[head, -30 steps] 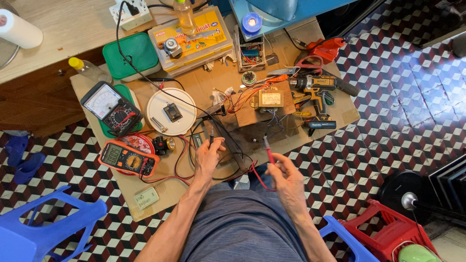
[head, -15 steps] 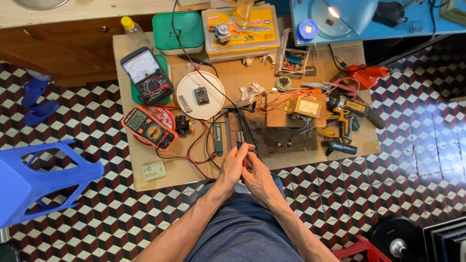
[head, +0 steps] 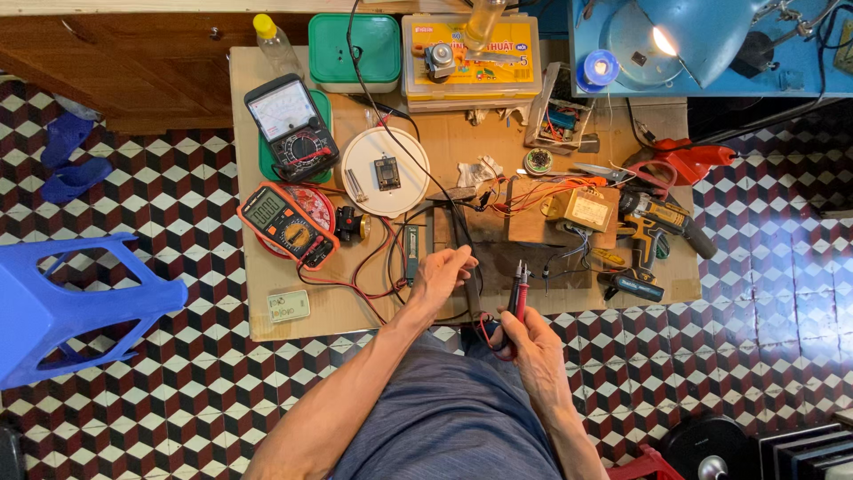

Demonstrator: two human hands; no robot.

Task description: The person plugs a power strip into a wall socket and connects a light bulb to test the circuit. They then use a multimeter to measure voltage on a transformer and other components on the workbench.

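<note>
Right hand: your right hand [head: 530, 342] sits nearest you, just off the counter's front edge, fingers closed on a red probe [head: 520, 300] held upright, tip pointing away from you.
Left hand: your left hand [head: 441, 274] rests on the counter [head: 293, 329], fingers curled round a black probe [head: 468, 289]; its grip runs back toward you beside the red one.
Leads: red wire [head: 355, 286] loops across the counter from your hands toward the orange meter [head: 287, 223] on your left.
Under the hands: a dark board [head: 533, 260] lies just beyond your knuckles, with a small green strip [head: 411, 250] beside your left hand.
Middle: a white round plate [head: 386, 172] carries a small black part; right of it stand a yellow box [head: 581, 211] with coloured wires, and a drill [head: 656, 220].
Far left: a black dial meter [head: 290, 127] lies on a green tray.
Far edge: a green lidded box [head: 354, 52] and a yellow case [head: 471, 57] line the back.
Beyond: a blue lamp [head: 697, 36] is lit over a blue shelf.
Floor: a blue stool [head: 67, 307] stands well to your left on checked tiles.
</note>
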